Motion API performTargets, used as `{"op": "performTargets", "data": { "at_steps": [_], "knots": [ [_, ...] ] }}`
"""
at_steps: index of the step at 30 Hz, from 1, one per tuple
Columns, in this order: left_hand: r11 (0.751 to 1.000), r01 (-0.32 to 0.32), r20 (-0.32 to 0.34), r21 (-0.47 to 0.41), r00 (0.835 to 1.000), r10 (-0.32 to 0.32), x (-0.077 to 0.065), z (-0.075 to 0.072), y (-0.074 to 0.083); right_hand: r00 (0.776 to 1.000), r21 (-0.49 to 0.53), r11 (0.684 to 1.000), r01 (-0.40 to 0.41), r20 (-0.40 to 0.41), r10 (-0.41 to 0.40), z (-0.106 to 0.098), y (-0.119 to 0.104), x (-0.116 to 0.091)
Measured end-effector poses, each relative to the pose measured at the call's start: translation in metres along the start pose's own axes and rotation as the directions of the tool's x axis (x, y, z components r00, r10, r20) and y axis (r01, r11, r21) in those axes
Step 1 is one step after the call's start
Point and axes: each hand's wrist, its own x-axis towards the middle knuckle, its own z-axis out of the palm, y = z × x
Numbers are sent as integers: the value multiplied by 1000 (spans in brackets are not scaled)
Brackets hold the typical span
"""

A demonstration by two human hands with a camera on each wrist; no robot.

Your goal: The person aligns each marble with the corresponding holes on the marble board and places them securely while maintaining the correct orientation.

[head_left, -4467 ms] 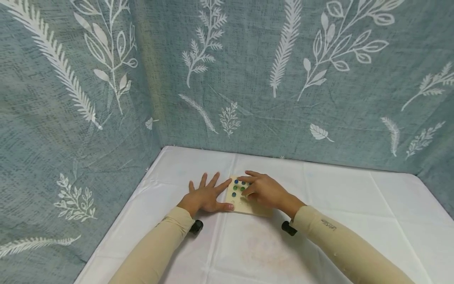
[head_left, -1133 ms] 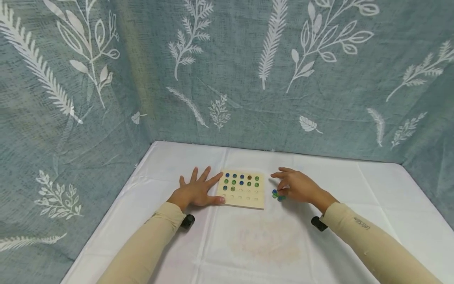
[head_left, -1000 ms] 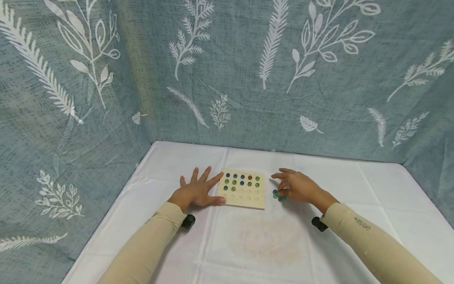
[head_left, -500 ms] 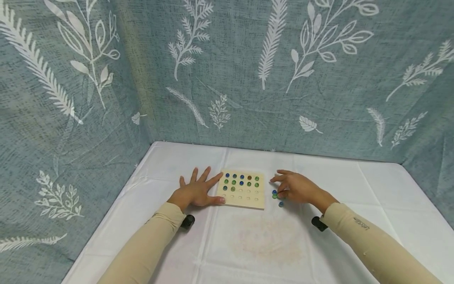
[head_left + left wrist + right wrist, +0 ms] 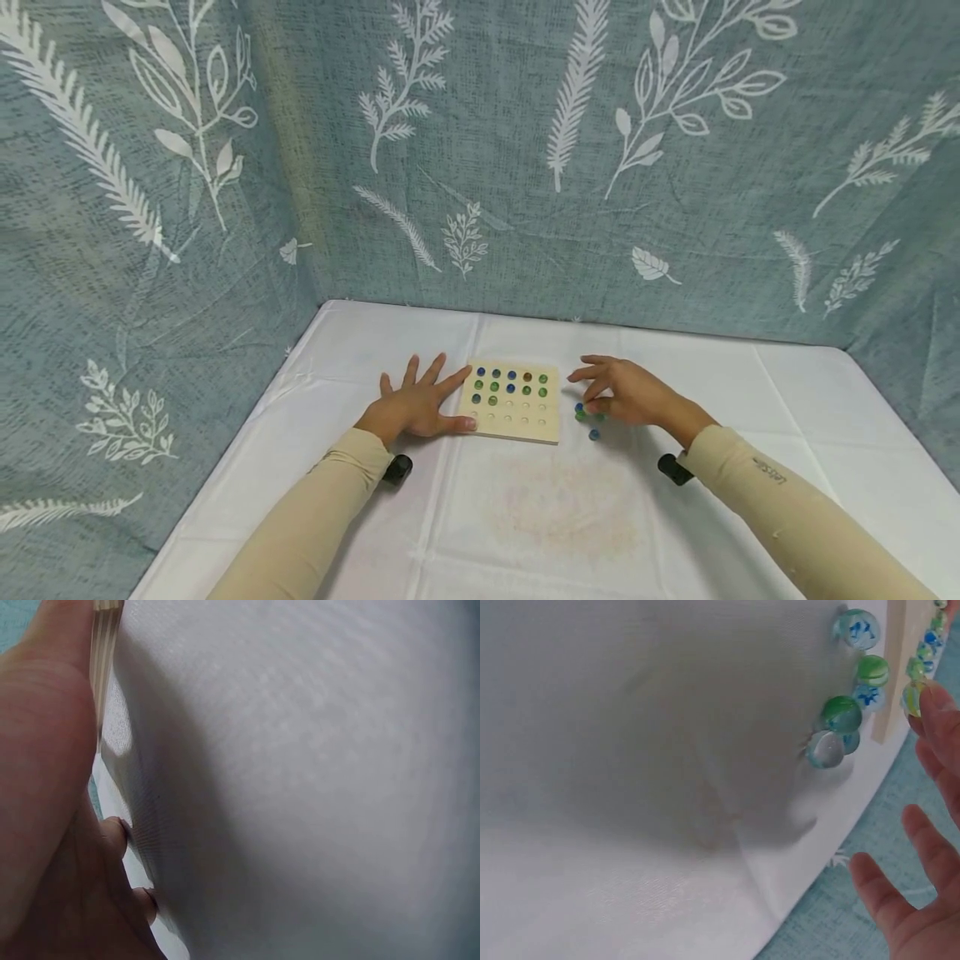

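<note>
My left hand (image 5: pixel 411 410) lies with fingers spread on the cloth, its forefinger and thumb touching the left side of a pale wooden board (image 5: pixel 542 430). Rows of small round dimples cover the board. Glass marbles (image 5: pixel 511 387) in blue, green and one amber fill its two back rows and the start of the third. Right of the board, my right hand (image 5: pixel 626 393) hovers over loose marbles (image 5: pixel 580 414). In the right wrist view its thumb and forefinger pinch a yellow-green marble (image 5: pixel 913 697), while the other fingers stay spread apart.
One blue marble (image 5: pixel 594 434) lies apart, nearer the front than the other loose ones. A white cloth (image 5: pixel 555 517) with creases covers the table. Blue-grey curtains (image 5: pixel 525 250) with white leaf prints hang behind and on the left.
My right hand has moved from over the board to the loose marbles on its right. A blue marble has rolled away from the cluster toward the front. My left hand keeps its place at the board.
</note>
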Motion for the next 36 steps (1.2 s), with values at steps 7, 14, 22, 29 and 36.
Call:
{"op": "performTargets", "data": {
  "at_steps": [7, 14, 22, 29, 36],
  "knots": [
    [1000, 1, -3, -2, 1000, -1, 0, 0, -1, 1000, 4, 1000, 24, -10, -24, -3, -6, 5],
    [1000, 6, -7, 7, 1000, -6, 0, -1, -1, 999, 11, 999, 35, -28, -34, -4, -13, 12],
    [1000, 6, -12, 13, 1000, -6, -2, 0, -1, 998, 21, 998, 52, -33, -51, -3, -22, 19],
    [1000, 7, -18, 12, 1000, -6, -1, -1, -2, 996, 12, 997, 79, -44, -79, -1, -30, 29],
    [1000, 7, -15, 3, 1000, -7, -1, 1, -2, 993, -1, 994, 105, -50, -105, 7, -37, 39]
  ]
}}
